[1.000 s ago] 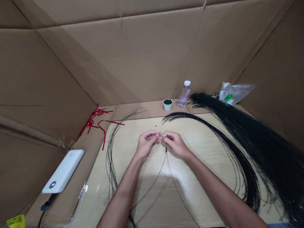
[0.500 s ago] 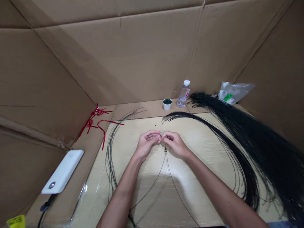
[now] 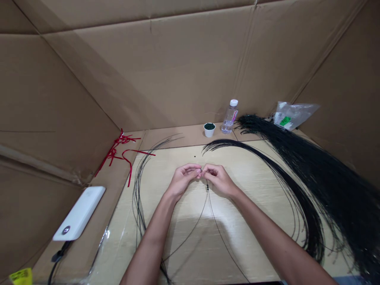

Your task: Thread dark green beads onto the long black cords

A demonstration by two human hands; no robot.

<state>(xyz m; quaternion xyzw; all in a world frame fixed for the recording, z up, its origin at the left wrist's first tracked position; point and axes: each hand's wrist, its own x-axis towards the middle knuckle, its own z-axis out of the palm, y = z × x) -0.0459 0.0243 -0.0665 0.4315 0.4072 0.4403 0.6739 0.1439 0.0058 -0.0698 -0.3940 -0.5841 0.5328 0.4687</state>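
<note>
"Any readable writing, going left to right?"

"None I can make out. A blurred yellow label (image 3: 20, 276) sits in the bottom corner, near a thin black cable (image 3: 58, 259) that leads up to a white rectangular power bank (image 3: 78, 213) with a round dark badge."

"Next along?"

"Tangled thin red ribbon (image 3: 118, 152) lies on a brown cardboard ledge (image 3: 175, 138), then a loop of thin black strands (image 3: 137, 198) curves across the pale wood-grain surface (image 3: 166, 166)."

"And the hands?"

"The left hand (image 3: 182, 182) and right hand (image 3: 219, 181) meet fingertip to fingertip, pinching a thin black strand (image 3: 207, 198) just above small black beads (image 3: 207, 187) threaded on it. The pinched end is too small to see clearly."

"Further right?"

"A small white cup of dark green beads (image 3: 209, 129), a clear plastic water bottle (image 3: 229, 116) with an unreadable pink label, a clear plastic bag (image 3: 293, 116) with a green tag, and a thick hank of long black strands (image 3: 326, 186). Brown cardboard walls (image 3: 148, 67) rise behind it all."
</note>
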